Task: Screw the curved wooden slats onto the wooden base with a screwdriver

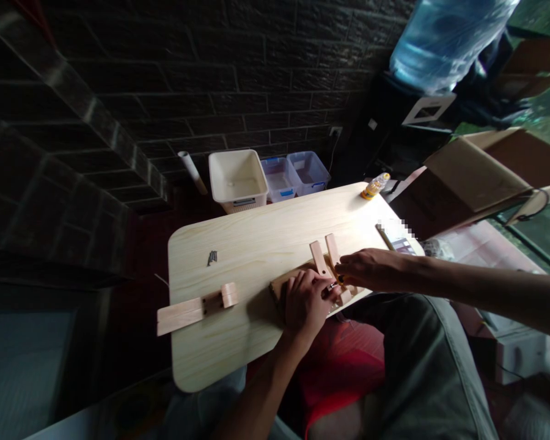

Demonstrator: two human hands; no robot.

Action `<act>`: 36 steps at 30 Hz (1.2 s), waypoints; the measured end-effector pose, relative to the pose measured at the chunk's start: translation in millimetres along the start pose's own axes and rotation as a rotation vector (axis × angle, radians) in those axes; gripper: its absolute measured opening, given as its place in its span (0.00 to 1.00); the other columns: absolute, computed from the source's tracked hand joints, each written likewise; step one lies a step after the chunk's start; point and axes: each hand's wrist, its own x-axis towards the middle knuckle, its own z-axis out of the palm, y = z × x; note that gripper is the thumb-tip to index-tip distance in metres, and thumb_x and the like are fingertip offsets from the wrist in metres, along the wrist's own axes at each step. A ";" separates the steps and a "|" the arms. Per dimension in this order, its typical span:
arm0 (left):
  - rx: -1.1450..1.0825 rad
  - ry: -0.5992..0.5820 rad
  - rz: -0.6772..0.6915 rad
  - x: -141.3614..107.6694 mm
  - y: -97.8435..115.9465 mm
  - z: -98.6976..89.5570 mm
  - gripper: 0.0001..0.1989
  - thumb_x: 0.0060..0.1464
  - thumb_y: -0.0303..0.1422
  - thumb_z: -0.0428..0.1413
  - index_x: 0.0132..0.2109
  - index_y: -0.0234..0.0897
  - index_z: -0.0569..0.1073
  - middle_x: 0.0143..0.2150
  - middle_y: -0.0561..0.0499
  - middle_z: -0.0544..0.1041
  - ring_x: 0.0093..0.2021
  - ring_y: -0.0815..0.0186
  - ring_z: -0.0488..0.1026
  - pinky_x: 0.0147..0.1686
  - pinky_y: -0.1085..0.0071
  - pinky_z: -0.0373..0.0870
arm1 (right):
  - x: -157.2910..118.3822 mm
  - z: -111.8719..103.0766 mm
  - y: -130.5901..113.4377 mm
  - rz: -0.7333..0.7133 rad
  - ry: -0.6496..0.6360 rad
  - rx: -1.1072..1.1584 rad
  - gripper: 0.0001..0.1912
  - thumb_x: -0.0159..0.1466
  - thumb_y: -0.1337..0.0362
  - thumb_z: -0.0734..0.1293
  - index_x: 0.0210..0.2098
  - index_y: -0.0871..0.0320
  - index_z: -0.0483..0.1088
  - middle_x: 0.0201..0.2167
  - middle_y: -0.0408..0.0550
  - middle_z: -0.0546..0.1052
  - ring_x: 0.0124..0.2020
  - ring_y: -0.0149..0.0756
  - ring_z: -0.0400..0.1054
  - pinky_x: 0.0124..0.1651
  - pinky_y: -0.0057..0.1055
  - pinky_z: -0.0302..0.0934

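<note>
My right hand [362, 269] is closed around a screwdriver with a yellow and black handle [341, 280]; its short metal shaft [332, 285] points toward my left hand. My left hand [306, 299] is closed on a wooden assembly [278, 287] at the table's near edge, fingertips by the tool's tip. What lies under the left fingers is hidden. Two wooden strips [318, 256] with rounded ends stick out from the assembly toward the far side; the nearer one has a dark hole.
On the pale table [247, 244] lie several dark screws [212, 258], a wooden piece with a block [181, 316] overhanging the left edge, a clear bottle with yellow [374, 186] and a phone-like device [401, 244]. Bins [238, 177] stand behind; a cardboard box [481, 171] is right.
</note>
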 end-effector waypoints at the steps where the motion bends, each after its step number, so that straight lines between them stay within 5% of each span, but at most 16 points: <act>1: -0.001 -0.001 0.000 -0.2 0.1 -0.2 0.06 0.62 0.40 0.67 0.47 0.51 0.84 0.43 0.51 0.80 0.48 0.59 0.75 0.49 0.59 0.62 | -0.4 3.0 0.6 0.002 0.006 -0.006 0.05 0.72 0.69 0.66 0.46 0.62 0.74 0.35 0.46 0.78 0.29 0.31 0.71 0.30 0.29 0.60; 11: 0.005 -0.008 -0.008 0.3 -0.3 -0.1 0.07 0.61 0.40 0.68 0.47 0.52 0.84 0.43 0.52 0.81 0.48 0.60 0.75 0.49 0.60 0.62 | -1.6 15.3 -1.9 -0.002 0.041 -0.027 0.17 0.69 0.72 0.66 0.57 0.65 0.72 0.40 0.56 0.81 0.35 0.38 0.76 0.34 0.33 0.66; 21: 0.012 -0.002 -0.014 1.4 1.6 -0.3 0.05 0.62 0.40 0.67 0.45 0.52 0.84 0.42 0.51 0.80 0.47 0.59 0.75 0.50 0.59 0.63 | -2.9 8.8 -0.5 0.067 0.007 0.043 0.05 0.73 0.65 0.69 0.45 0.61 0.73 0.32 0.40 0.77 0.28 0.28 0.71 0.31 0.27 0.67; 30: 0.016 -0.005 -0.011 0.6 0.5 1.0 0.07 0.62 0.40 0.67 0.47 0.52 0.84 0.43 0.51 0.80 0.48 0.59 0.75 0.49 0.59 0.64 | -0.2 8.4 -4.6 0.051 0.027 -0.025 0.14 0.66 0.73 0.69 0.51 0.64 0.73 0.36 0.50 0.79 0.31 0.33 0.72 0.32 0.30 0.62; 36: 0.013 0.002 -0.009 -0.2 -0.5 2.7 0.06 0.63 0.41 0.67 0.46 0.52 0.84 0.43 0.51 0.80 0.48 0.59 0.75 0.49 0.59 0.63 | 5.4 -7.7 -4.6 -0.002 0.007 -0.066 0.12 0.72 0.73 0.62 0.50 0.62 0.76 0.37 0.52 0.79 0.31 0.35 0.72 0.31 0.32 0.59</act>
